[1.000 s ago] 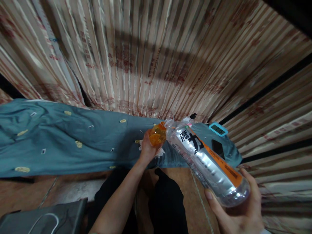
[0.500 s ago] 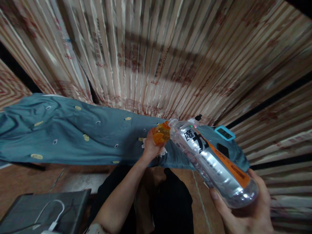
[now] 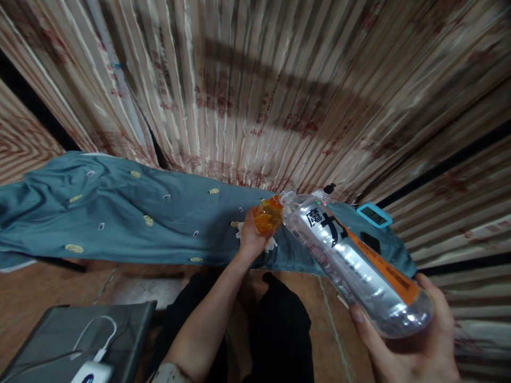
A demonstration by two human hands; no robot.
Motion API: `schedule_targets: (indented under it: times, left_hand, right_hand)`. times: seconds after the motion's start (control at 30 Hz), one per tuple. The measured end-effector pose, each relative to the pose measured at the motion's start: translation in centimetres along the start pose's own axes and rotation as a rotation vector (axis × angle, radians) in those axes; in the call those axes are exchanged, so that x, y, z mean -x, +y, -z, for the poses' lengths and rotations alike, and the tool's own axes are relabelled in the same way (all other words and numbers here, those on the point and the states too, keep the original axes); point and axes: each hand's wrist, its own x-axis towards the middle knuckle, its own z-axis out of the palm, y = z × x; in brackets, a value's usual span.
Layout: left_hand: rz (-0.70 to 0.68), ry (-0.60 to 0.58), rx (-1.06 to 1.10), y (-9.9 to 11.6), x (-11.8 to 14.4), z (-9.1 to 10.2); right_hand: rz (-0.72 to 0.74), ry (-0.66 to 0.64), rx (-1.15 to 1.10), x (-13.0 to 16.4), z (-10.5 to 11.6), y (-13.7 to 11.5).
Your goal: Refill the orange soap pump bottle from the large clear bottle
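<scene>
Near the middle of the cloth-covered table, my left hand (image 3: 252,236) is wrapped round an orange bottle (image 3: 268,215). My right hand (image 3: 415,340) grips the base end of a large clear plastic bottle (image 3: 351,255) with a silver and orange label. This large bottle tilts, its mouth lower on the left and meeting the orange bottle's mouth. Whether liquid passes between the mouths cannot be made out. White crumpled tissue (image 3: 271,244) lies beneath my left hand.
On the right part of the blue-green cloth (image 3: 120,213) lie a blue-framed digital clock (image 3: 374,215) and a dark phone-like object (image 3: 370,242). A black-topped pump bottle (image 3: 326,192) stands behind. At lower left, a grey stool-like surface (image 3: 51,335) bears a white device (image 3: 93,372) with a cable.
The whole scene has shifted slightly with the head camera, showing more of the white device. Both hands keep their bottles mouth to mouth, with little other change.
</scene>
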Motion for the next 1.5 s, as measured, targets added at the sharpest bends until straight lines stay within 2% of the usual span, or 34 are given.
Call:
schedule_targets:
  times: [0.1, 0.2, 0.33, 0.5, 0.77, 1.07, 1.33, 1.5]
  left_hand:
    - [-0.013, 0.006, 0.015, -0.1, 0.0, -0.1]
    - [-0.016, 0.008, 0.025, -0.1, 0.0, -0.1]
    - [-0.017, 0.010, 0.011, -0.1, -0.1, -0.1]
    - [0.001, 0.003, 0.008, 0.2, -0.1, 0.0]
    - [0.026, -0.010, 0.007, 0.6, 0.0, 0.1]
    - [0.032, -0.041, 0.065, 1.3, 0.0, 0.5]
    - [0.013, -0.060, 0.080, 1.7, -0.1, 0.9]
    - [0.039, -0.061, 0.015, 1.5, -0.3, 1.2]
  right_hand:
    - [-0.017, 0.031, 0.011, 0.0, -0.2, -0.6]
    - [0.030, 0.020, 0.065, 0.0, -0.3, -0.9]
    - [0.037, -0.016, 0.072, 0.1, -0.2, -0.5]
    - [0.088, 0.007, 0.068, 0.2, -0.2, 0.0]
    - [0.036, -0.022, 0.078, 0.6, 0.0, 0.5]
    - [0.105, -0.012, 0.173, 0.4, -0.1, 0.8]
    - [0.161, -0.048, 0.169, 0.3, -0.1, 1.0]
    - [0.153, -0.048, 0.168, 0.4, -0.1, 1.8]
